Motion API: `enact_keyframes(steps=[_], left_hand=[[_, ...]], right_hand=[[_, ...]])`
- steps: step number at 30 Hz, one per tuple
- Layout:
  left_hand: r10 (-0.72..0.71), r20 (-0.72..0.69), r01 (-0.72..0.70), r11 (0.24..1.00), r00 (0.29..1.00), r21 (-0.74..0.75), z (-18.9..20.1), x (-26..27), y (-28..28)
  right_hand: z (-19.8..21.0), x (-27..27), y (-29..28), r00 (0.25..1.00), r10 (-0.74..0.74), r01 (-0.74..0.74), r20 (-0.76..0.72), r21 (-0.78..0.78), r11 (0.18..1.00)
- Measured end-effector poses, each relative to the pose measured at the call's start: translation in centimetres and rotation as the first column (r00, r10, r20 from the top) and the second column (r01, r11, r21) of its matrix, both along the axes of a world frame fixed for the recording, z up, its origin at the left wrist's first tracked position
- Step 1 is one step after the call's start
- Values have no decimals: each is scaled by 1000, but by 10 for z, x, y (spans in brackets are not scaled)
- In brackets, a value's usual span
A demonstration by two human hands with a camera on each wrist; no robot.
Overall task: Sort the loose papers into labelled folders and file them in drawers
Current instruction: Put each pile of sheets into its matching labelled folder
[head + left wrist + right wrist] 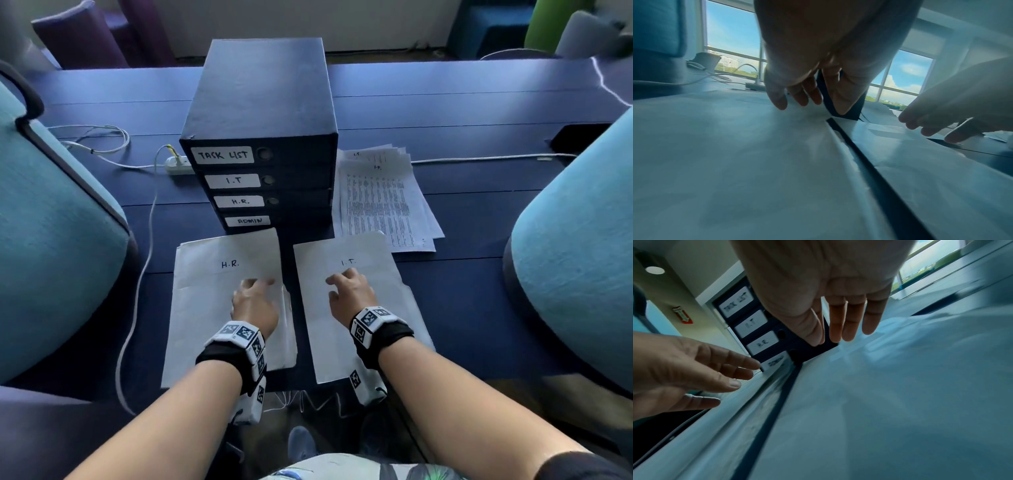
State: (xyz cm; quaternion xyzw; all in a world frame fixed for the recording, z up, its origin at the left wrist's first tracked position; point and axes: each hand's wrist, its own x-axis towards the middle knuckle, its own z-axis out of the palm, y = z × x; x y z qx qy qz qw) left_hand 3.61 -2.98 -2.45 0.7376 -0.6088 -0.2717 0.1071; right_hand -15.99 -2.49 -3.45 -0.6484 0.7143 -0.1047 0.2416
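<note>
Left hand (255, 303) over H.R. folder (205, 308), ungripped.

The left hand (255, 303) covers the middle of the H.R. folder (205, 308), and the right hand (349, 291) covers part of the I.T. folder (387, 308); whether the fingertips touch the paper cannot be told. The print on the loose papers (380, 202) at the tabletop's right side is too small to read. The drawer unit (260, 137) hides the tabletop behind it. In the right wrist view the drawer labels (751, 324) are blurred.
</note>
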Motion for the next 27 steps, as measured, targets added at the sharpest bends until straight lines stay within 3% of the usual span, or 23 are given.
enact_keyframes(steps=[5, 12, 20, 27], left_hand=[[-186, 6, 186, 983, 983, 5, -5, -49, -11], [-261, -37, 263, 961, 965, 87, -14, -111, -27], [-342, 244, 271, 921, 908, 280, -30, -144, -53], [-353, 329, 232, 906, 876, 354, -43, -147, -58]], right_hand=[[2, -54, -3, 993, -108, 109, -39, 7, 994], [4, -135, -20, 957, -282, 282, -69, -4, 959], [-7, -194, -54, 928, -370, 370, -44, -8, 929], [-24, -209, -88, 911, -413, 413, -6, 10, 911]])
